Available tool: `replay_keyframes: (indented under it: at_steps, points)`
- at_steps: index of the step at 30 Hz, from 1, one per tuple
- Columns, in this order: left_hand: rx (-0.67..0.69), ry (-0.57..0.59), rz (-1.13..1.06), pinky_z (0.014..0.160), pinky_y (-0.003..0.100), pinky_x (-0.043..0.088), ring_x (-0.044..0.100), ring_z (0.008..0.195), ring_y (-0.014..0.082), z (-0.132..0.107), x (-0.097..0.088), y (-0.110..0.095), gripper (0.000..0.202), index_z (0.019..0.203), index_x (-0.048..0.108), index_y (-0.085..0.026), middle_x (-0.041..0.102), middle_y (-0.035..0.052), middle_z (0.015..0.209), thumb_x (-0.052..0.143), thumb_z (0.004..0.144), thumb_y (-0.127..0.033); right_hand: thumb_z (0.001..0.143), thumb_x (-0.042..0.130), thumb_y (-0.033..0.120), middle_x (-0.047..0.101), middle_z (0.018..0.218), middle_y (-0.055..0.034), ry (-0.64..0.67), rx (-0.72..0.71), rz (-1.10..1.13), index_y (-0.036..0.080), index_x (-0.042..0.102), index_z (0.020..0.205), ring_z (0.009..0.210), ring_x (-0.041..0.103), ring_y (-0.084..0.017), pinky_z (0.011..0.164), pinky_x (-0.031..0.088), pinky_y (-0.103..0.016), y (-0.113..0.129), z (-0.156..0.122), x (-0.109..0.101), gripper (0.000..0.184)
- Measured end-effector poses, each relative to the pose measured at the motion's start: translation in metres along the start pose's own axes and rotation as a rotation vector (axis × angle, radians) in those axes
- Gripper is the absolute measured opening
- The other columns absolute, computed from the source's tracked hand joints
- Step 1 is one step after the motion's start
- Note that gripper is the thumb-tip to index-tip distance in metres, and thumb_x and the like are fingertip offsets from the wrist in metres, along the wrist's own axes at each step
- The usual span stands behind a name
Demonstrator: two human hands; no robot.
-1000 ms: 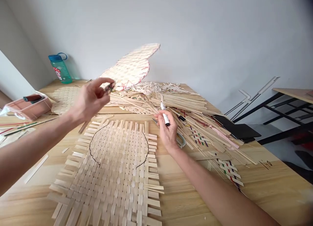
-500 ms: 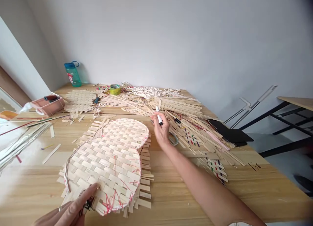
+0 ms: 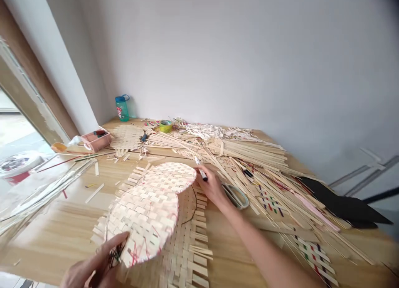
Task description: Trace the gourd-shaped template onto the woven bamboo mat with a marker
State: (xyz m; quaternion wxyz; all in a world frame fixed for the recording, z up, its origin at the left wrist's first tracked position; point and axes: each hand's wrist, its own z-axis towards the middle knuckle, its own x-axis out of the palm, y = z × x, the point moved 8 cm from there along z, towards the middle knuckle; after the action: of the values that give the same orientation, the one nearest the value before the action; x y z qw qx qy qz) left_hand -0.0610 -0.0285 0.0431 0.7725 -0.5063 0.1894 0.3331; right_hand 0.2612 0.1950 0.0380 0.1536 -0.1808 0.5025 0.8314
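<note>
My left hand [image 3: 96,261] pinches the near edge of a peanut-shaped woven bamboo piece [image 3: 149,209] with red-marked edges, and a small dark tangle of wire [image 3: 114,254] shows between its fingers. The piece lies tilted over a larger woven bamboo mat [image 3: 183,242], hiding most of it. A curved black line [image 3: 193,207] on the mat shows past the piece's right edge. My right hand [image 3: 212,186] is shut on a white marker pen [image 3: 201,169] with a black tip, close to the piece's far right edge.
Scissors [image 3: 237,195] lie beside a large heap of loose bamboo strips [image 3: 246,155]. Further back stand a green tape roll [image 3: 165,126], a smaller woven mat [image 3: 127,137], a pink tray [image 3: 96,141] and a water bottle [image 3: 122,108]. A black sheet [image 3: 339,207] lies at right.
The woven piece has come down from the air onto the mat, and my left hand has shifted it left, uncovering the black line. The view has turned up and to the right.
</note>
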Motion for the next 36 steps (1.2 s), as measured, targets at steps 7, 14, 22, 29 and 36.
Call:
replay_keyframes:
  at_steps: [7, 14, 22, 29, 36]
  points:
    - [-0.172, -0.124, -0.133, 0.057, 0.018, 0.048, 0.058, 0.062, 0.0127, 0.040, -0.029, 0.005, 0.046, 0.135, 0.065, -0.038, 0.060, -0.0032, 0.068, 0.065, 0.090, -0.044, 0.084, 0.062, 0.048, 0.073, 0.091, -0.0085, -0.014, 0.065, 0.006, 0.019, 0.069, 0.101, 0.081, 0.067, -0.028, 0.075, 0.053, -0.041, -0.017, -0.003, 0.005, 0.035]
    - [-0.219, -0.031, 0.396, 0.055, 0.022, 0.038, 0.048, 0.055, 0.0140, 0.132, -0.029, 0.031, 0.051, 0.139, 0.062, -0.026, 0.050, -0.0043, 0.060, 0.041, 0.093, -0.036, 0.083, 0.061, 0.047, 0.074, 0.096, -0.0091, 0.008, 0.115, -0.046, 0.022, 0.071, 0.103, 0.082, 0.069, -0.029, 0.071, 0.053, -0.040, -0.019, -0.005, 0.007, 0.033]
    - [-0.255, 0.039, 0.646, 0.064, 0.032, 0.043, 0.070, 0.076, 0.0254, 0.210, 0.009, 0.071, 0.053, 0.143, 0.058, -0.031, 0.076, 0.0067, 0.086, 0.046, 0.093, -0.022, 0.084, 0.060, 0.050, 0.075, 0.097, -0.0115, -0.019, 0.104, -0.029, 0.023, 0.071, 0.100, 0.092, 0.070, -0.033, 0.078, 0.055, -0.046, -0.022, -0.004, 0.006, 0.033]
    - [-0.255, 0.146, 0.696, 0.077, 0.038, 0.056, 0.070, 0.081, 0.0210, 0.210, 0.026, 0.087, 0.040, 0.138, 0.058, -0.020, 0.073, 0.0056, 0.094, 0.052, 0.104, -0.040, 0.085, 0.060, 0.047, 0.074, 0.100, -0.0108, -0.042, 0.102, -0.027, 0.024, 0.072, 0.102, 0.093, 0.069, -0.033, 0.083, 0.055, -0.046, -0.036, -0.004, 0.009, 0.032]
    - [-0.259, 0.174, 0.713, 0.081, 0.040, 0.058, 0.071, 0.086, 0.0212, 0.204, 0.027, 0.093, 0.046, 0.140, 0.056, -0.021, 0.073, 0.0063, 0.100, 0.051, 0.104, -0.049, 0.087, 0.061, 0.047, 0.075, 0.101, -0.0086, -0.063, 0.085, -0.042, 0.027, 0.073, 0.105, 0.092, 0.070, -0.032, 0.083, 0.055, -0.044, -0.054, -0.007, 0.012, 0.030]
